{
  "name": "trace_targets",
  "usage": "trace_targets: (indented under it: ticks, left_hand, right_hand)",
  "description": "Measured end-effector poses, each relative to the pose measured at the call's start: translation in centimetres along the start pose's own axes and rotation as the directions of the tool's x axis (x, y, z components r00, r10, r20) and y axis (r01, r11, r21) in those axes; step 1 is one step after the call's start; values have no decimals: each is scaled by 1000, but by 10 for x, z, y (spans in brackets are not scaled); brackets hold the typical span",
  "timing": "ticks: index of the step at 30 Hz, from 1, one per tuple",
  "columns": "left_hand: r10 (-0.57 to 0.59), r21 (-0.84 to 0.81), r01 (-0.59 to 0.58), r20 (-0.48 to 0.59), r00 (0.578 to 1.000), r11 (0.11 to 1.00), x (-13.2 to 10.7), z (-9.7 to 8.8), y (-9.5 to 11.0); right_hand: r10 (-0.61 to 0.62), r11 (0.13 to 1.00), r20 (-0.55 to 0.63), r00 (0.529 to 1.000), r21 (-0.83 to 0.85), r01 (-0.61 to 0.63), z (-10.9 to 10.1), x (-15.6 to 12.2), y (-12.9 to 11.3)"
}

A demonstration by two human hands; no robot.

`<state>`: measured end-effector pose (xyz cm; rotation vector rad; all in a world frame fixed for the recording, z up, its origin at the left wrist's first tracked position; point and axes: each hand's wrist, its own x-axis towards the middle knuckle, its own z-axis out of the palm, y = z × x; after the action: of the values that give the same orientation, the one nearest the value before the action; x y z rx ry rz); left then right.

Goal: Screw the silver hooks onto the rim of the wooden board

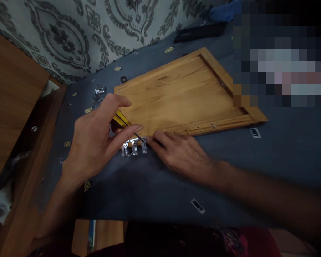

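While left hand [96, 142] grips screwdriver [122, 119] | right hand [182, 153] — on hook bracket [134, 147]

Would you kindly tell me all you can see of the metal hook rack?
The hook rack is a small strip of shiny metal with three curved hooks pointing toward the camera. It lies at the near edge of the wooden board, on the blue cloth. The screwdriver in the left hand touches its right end, and the right hand rests fingertips against that end.
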<state>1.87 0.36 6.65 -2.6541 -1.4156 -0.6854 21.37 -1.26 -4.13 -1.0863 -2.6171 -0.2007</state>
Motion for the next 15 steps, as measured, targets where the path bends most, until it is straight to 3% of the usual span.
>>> trace_targets:
  ticks: [8, 15]
  left_hand:
    - [35, -37, -32, 95, 995, 999, 0, -7, -4]
    - [38, -46, -37, 22, 999, 998, 0, 0, -7]
  right_hand:
    - [-18, 1000, -16, 1000, -18, 18, 3, 0, 0]
    - [-25, 999, -69, 997, -21, 24, 3, -1, 0]
